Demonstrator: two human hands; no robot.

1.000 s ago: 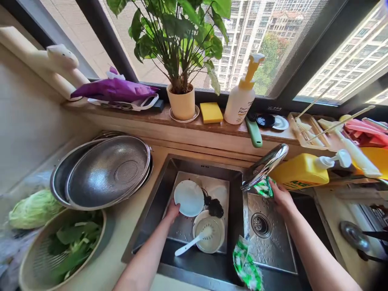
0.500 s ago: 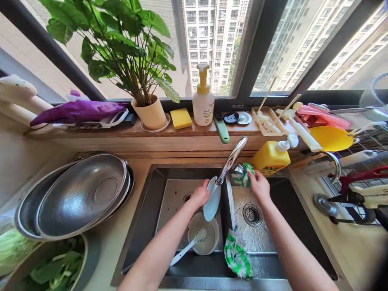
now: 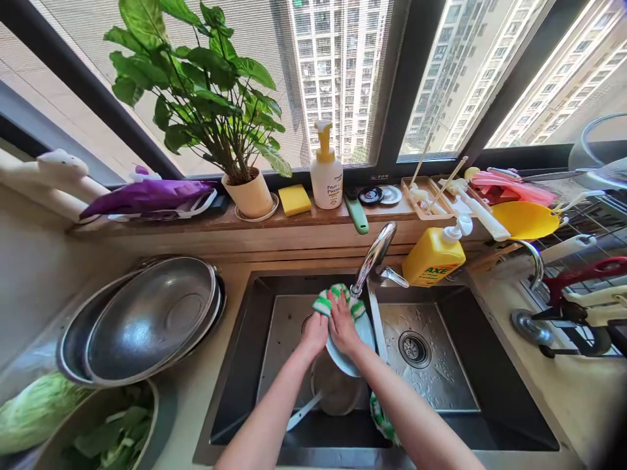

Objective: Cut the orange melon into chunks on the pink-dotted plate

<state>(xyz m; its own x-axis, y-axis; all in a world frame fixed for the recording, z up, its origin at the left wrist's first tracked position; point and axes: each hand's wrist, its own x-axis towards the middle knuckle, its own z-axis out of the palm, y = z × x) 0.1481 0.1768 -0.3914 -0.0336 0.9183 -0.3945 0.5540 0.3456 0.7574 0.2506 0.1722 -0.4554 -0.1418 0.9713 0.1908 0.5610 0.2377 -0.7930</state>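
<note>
Under the chrome faucet (image 3: 375, 256), a pale plate (image 3: 365, 331) is tilted over the left sink basin. My left hand (image 3: 315, 331) grips its left edge. My right hand (image 3: 343, 325) presses a green-and-white striped dishcloth (image 3: 322, 302) against the plate, its fingers lying over the cloth. Below the plate sits a pale bowl (image 3: 337, 395), partly hidden, and a white utensil handle (image 3: 304, 411) leans out of it. Another green-and-white cloth (image 3: 381, 418) hangs by the divider's near end, partly behind my right forearm.
The right basin (image 3: 441, 365) is wet around its drain. A yellow soap bottle (image 3: 431, 258) stands behind it. Large metal pans (image 3: 151, 320) and a pot of leafy greens (image 3: 112, 431) occupy the left counter. A potted plant (image 3: 249, 192) and pump bottle (image 3: 326, 179) line the sill.
My right hand has brought the dishcloth from the faucet lever leftward onto the plate. Both hands are now together at the plate, and the lever is uncovered.
</note>
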